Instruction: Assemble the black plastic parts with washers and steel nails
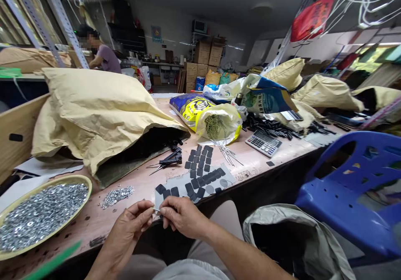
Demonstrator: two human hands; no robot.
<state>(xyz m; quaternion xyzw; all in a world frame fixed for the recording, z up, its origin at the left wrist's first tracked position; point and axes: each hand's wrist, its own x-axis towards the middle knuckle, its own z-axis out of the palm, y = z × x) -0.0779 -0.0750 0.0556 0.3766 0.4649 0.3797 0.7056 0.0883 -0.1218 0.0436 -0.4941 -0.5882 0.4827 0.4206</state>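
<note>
The left fingertips (146, 208) are pinching a thin metal pin (156, 209), its bright end showing between the two hands. The right fingers (171, 207) are curling close against it, hiding whether they are gripping it too. The left hand (131, 225) and right hand (181, 215) are hovering over the near edge of a scuffed wooden workbench (138, 179), with both forearms reaching in from below. Just ahead of the fingers, black rubber pads (196, 183) are lying on and above a grey backing sheet (227, 175). To the left, loose steel washers (117, 196) are sitting in a small heap beside a round tray (62, 179) heaped with more. Farther along the bench, a bundle of pins (215, 127) is poking from a plastic bag (228, 121) near a calculator (263, 143), and a kraft paper sack (94, 117) is slumping open. A blue plastic chair (351, 196) is standing to the right, while a co-worker (106, 56) is bending over at the far left, beyond the sack.
</note>
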